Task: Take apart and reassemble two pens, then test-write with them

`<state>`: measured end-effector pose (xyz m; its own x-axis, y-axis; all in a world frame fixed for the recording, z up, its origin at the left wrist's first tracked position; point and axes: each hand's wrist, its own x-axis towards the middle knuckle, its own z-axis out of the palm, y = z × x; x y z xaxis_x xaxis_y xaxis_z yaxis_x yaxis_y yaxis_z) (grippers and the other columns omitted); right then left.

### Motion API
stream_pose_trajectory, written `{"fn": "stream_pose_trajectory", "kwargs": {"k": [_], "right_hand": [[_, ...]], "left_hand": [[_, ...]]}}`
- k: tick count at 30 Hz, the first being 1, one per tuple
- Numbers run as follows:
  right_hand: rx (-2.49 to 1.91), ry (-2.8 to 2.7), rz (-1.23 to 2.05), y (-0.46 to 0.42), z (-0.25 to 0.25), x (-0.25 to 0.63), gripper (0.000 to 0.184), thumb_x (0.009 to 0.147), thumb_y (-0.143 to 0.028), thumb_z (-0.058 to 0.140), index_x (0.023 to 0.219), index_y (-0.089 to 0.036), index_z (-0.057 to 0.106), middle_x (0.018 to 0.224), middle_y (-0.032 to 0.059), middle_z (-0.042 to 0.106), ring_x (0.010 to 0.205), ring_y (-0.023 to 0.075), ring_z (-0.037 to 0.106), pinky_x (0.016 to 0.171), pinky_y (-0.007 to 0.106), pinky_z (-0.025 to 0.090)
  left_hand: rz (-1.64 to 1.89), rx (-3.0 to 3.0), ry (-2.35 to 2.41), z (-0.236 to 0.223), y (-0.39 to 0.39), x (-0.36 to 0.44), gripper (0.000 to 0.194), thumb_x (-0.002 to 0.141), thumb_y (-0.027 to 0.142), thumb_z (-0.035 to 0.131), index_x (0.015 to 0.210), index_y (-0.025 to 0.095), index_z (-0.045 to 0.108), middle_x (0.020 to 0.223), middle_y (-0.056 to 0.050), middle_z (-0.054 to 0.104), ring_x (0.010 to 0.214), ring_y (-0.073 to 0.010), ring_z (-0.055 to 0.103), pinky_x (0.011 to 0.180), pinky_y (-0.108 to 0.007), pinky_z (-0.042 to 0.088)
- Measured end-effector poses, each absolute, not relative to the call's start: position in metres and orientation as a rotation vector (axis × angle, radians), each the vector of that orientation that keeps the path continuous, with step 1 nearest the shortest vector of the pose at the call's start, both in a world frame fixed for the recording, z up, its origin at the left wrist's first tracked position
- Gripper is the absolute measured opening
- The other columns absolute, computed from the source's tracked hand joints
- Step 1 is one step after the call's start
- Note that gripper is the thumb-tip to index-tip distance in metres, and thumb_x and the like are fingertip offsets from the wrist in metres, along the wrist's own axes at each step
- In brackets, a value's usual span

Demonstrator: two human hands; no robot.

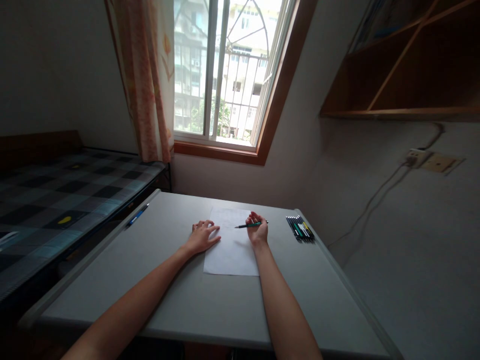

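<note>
A white sheet of paper [231,257] lies on the table, with faint marks on its upper part. My left hand [204,237] rests at the sheet's left edge, fingers spread and holding nothing. Over the right side of the paper, my right hand [258,231] is turned with its palm partly up and its fingers curled. It holds a dark pen [243,226] with a green section, lying nearly level. The pen's tip points left above the paper; I cannot tell whether it touches.
A row of several pens [300,229] lies at the right edge of the grey table [168,300]. A blue pen [137,216] is near the left edge. Around stand a bed [105,170], a curtained window [217,75], a wall shelf [393,90] and a socket with a cord [416,159].
</note>
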<state>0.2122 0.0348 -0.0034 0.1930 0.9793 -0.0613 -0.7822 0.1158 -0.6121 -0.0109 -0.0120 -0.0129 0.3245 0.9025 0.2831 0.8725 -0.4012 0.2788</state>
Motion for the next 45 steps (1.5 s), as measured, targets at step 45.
{"fn": "stream_pose_trajectory", "kwargs": {"k": [45], "right_hand": [[-1.536, -1.367, 0.409, 0.025, -0.019, 0.189, 0.012, 0.061, -0.03, 0.05, 0.053, -0.022, 0.045, 0.042, -0.0016, 0.055, 0.046, 0.0161, 0.055, 0.052, 0.024, 0.038]], "left_hand": [[0.589, 2.462, 1.744, -0.009, -0.014, -0.007, 0.039, 0.077, 0.05, 0.045, 0.112, 0.033, 0.054, 0.118, -0.003, 0.049, 0.109, -0.0254, 0.038, 0.092, -0.041, 0.024]]}}
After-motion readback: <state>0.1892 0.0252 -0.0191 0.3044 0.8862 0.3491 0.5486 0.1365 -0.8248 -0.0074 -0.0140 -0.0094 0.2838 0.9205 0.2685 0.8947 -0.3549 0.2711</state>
